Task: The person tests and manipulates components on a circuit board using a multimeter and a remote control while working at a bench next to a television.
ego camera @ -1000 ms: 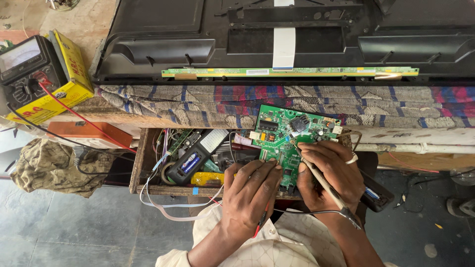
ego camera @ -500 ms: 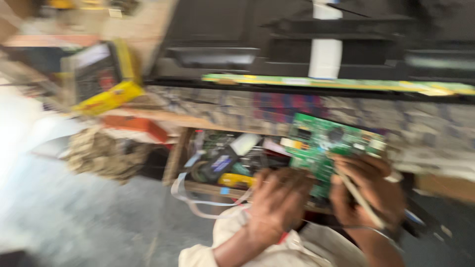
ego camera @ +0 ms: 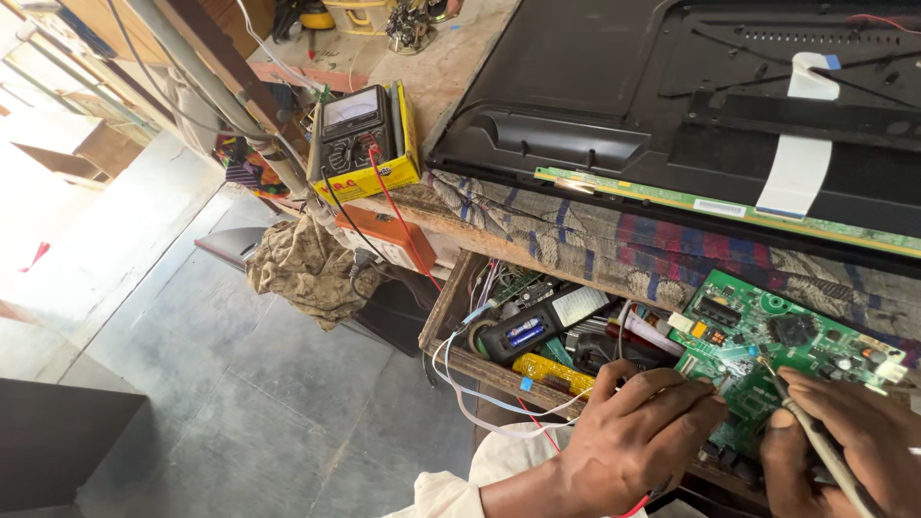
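Left hand (ego camera: 638,436) curled over the near edge of a green circuit board (ego camera: 772,350), fingers bent and gripping it. Right hand (ego camera: 849,436) pinching a thin metal tool (ego camera: 801,412), tip on the board. Beyond, an open wooden drawer (ego camera: 451,307) crammed with wires, a yellow battery pack, loose parts. Farther, striped cloth (ego camera: 595,235) under a black television back (ego camera: 652,86); meter (ego camera: 357,129) on the wooden bench; grey concrete floor (ego camera: 230,384).

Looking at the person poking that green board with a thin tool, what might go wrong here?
The green circuit board is propped over the open drawer, steadied only by the left hand; it might slip into the clutter. The thin tool in the right hand could skid across neighbouring components. The red lead trails from the meter off the bench edge and might snag.
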